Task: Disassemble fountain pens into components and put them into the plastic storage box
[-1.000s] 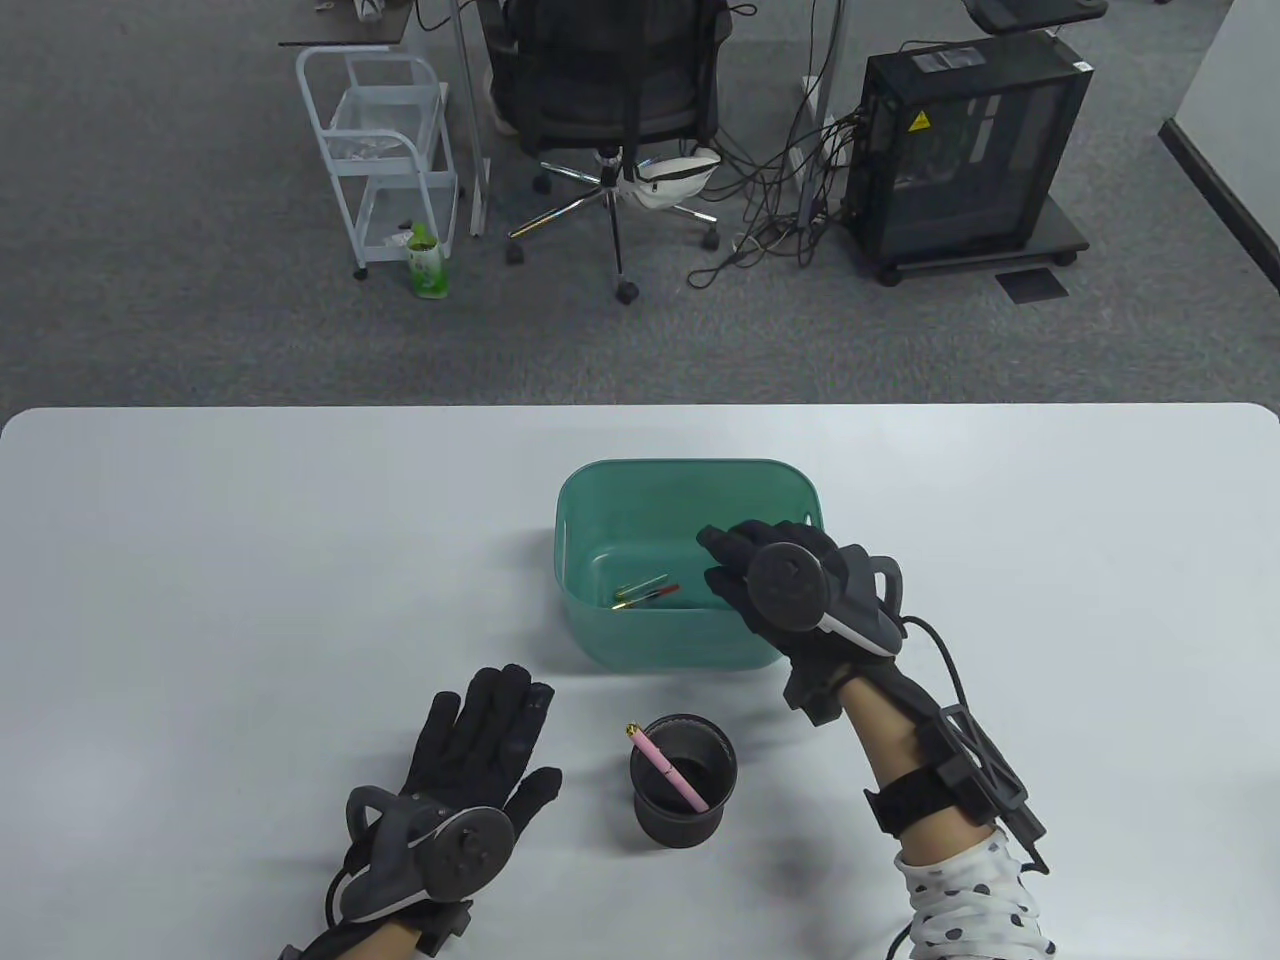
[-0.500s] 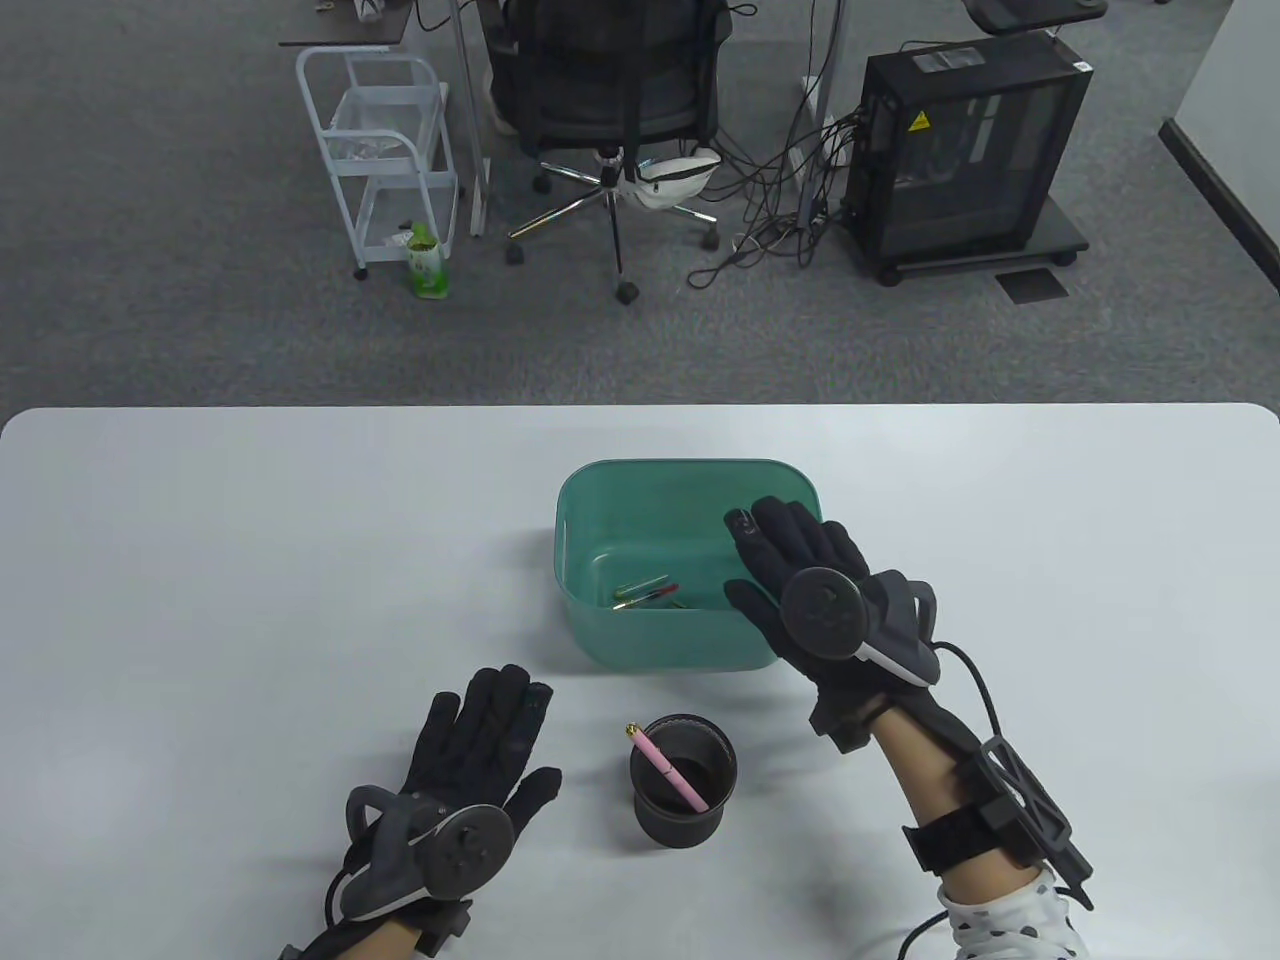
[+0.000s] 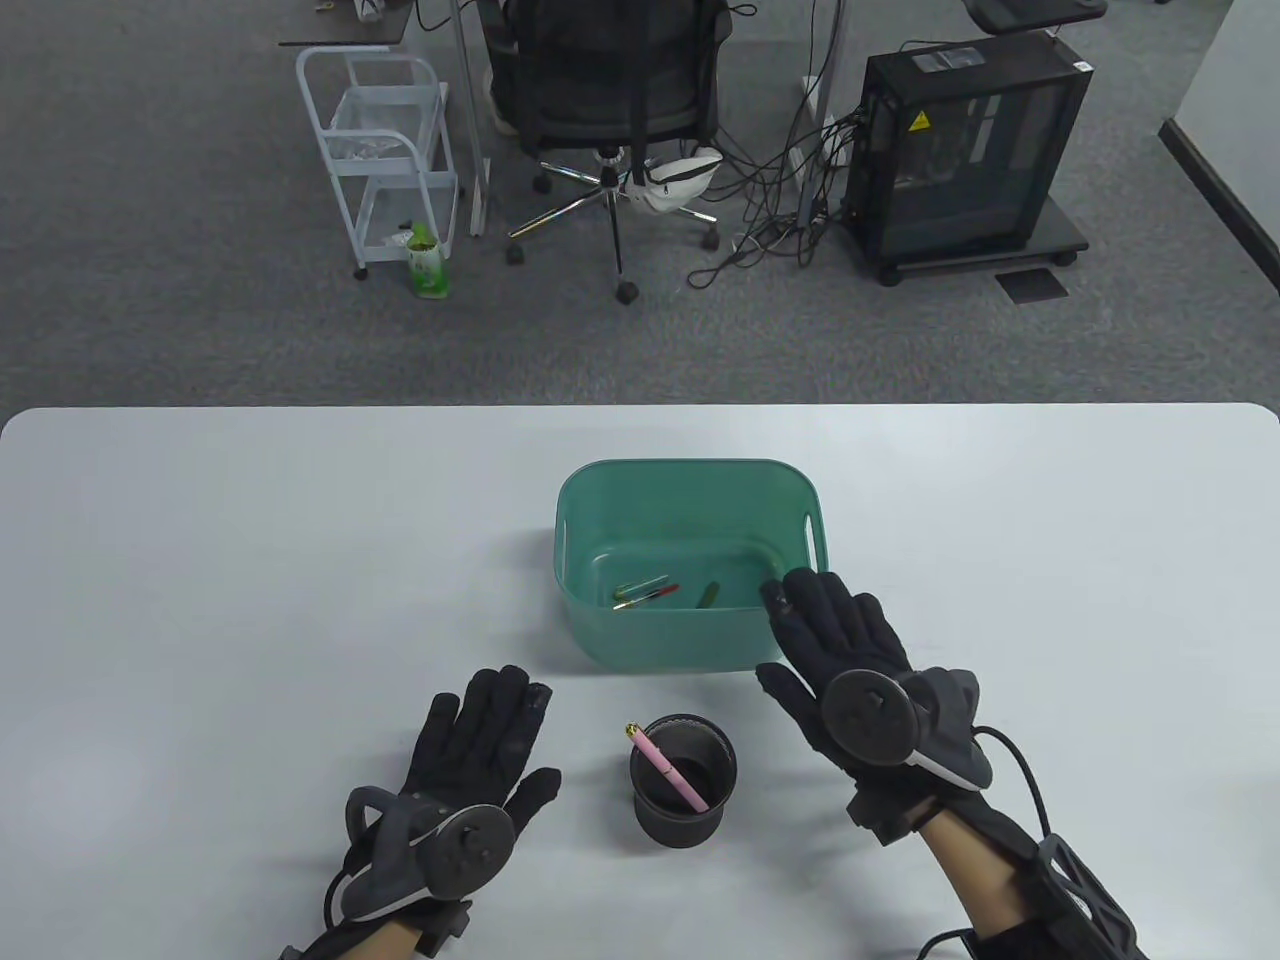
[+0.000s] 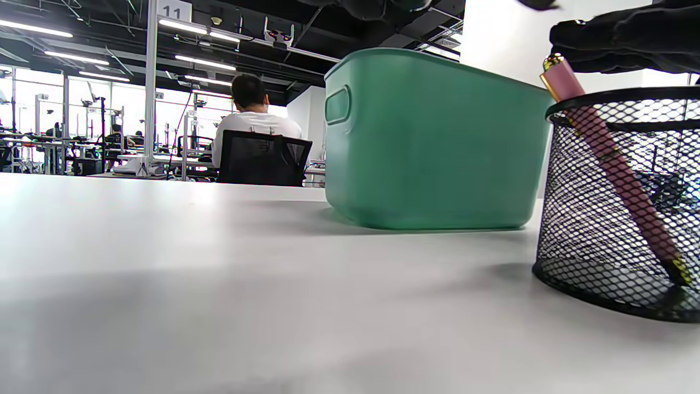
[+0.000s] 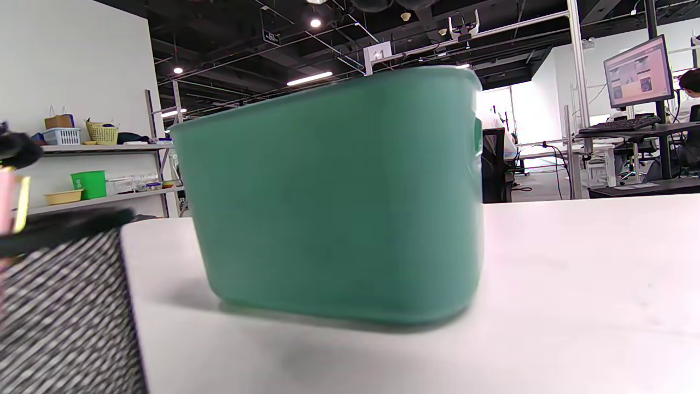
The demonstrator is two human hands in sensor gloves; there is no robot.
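Observation:
A teal plastic storage box (image 3: pixel 690 478) (image 4: pixel 437 142) (image 5: pixel 333 191) stands mid-table with several pen parts (image 3: pixel 645 594) on its floor, among them a dark green piece (image 3: pixel 708 595). A pink fountain pen (image 3: pixel 667 769) (image 4: pixel 607 158) leans in a black mesh pen holder (image 3: pixel 684 780) (image 4: pixel 623 202) (image 5: pixel 60 306) in front of the box. My left hand (image 3: pixel 480 730) lies flat and open on the table, left of the holder. My right hand (image 3: pixel 835 645) hovers open and empty at the box's near right corner, fingers straight.
The white table (image 3: pixel 250 560) reaches to both sides. Beyond its far edge stand an office chair (image 3: pixel 610 100), a white wire cart (image 3: pixel 385 150) and a black computer case (image 3: pixel 960 150) on the grey carpet. A person sits at a distant desk in the left wrist view.
My right hand has drawn back out of the box toward the near right, opening its fingers. A dark green piece now shows on the box floor. The left hand has stayed still.

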